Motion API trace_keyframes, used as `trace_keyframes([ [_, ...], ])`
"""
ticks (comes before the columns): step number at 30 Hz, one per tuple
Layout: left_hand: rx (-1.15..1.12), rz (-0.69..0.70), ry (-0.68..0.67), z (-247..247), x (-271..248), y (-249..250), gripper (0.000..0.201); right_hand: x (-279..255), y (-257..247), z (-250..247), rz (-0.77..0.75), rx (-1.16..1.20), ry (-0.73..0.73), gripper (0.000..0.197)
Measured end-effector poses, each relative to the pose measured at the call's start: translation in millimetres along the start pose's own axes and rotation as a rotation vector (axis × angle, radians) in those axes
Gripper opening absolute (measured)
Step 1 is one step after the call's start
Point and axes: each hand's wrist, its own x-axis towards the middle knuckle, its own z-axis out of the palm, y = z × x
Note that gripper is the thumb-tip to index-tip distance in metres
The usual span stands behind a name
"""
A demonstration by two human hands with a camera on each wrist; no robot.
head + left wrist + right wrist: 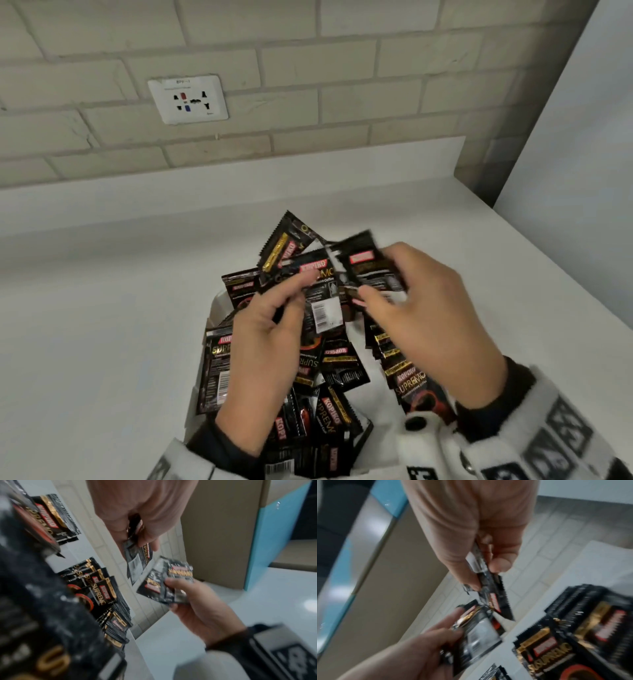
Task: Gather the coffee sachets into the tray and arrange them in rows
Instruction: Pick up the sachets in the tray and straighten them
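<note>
Black coffee sachets (pixel 343 367) lie jumbled in a white tray (pixel 219 303) on the counter. Along the tray's right side, several overlap in a row (pixel 399 363). My left hand (pixel 291 298) hovers over the tray and grips a small fan of sachets (pixel 317 274). My right hand (pixel 383 281) is just to its right, pinching a sachet or two (pixel 368 262) between thumb and fingers. In the left wrist view the row (pixel 102 588) stands beside the right hand's sachets (pixel 164 582). In the right wrist view the thumb and fingers pinch a sachet (pixel 489 588).
The white counter (pixel 102 308) runs back to a brick wall with a power socket (pixel 187 99). A white panel (pixel 582 137) closes the right side. My knitted black-and-white sleeves (pixel 548 428) hang over the tray's near end.
</note>
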Motion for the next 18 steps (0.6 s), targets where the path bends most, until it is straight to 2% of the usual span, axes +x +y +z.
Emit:
trace_keyframes([
  [2,0.028,-0.017,-0.042,5,-2,0,0.044,0,-7,10,-0.113,-0.16,-0.053,0.017],
  [5,-0.113,-0.111,-0.13,4,-3,2,0.048,-1,-18,15,-0.134,-0.107,-0.129,0.02],
  [7,-0.229,-0.17,-0.203,0,-3,7,0.048,-1,-21,12,-0.056,0.004,-0.19,0.013],
  [10,-0.416,-0.237,-0.268,-5,-5,12,0.034,4,-17,7,0.159,0.338,-0.277,0.018],
  [12,-0.441,-0.252,-0.285,-5,-5,13,0.018,8,-11,4,0.317,0.583,-0.342,0.017],
  [15,-0.389,-0.296,-0.254,-5,-3,7,0.021,12,-1,-3,0.491,0.927,-0.401,0.024],
  [18,-0.374,-0.384,-0.206,-6,2,2,0.018,13,6,-10,0.561,1.055,-0.323,0.027],
])
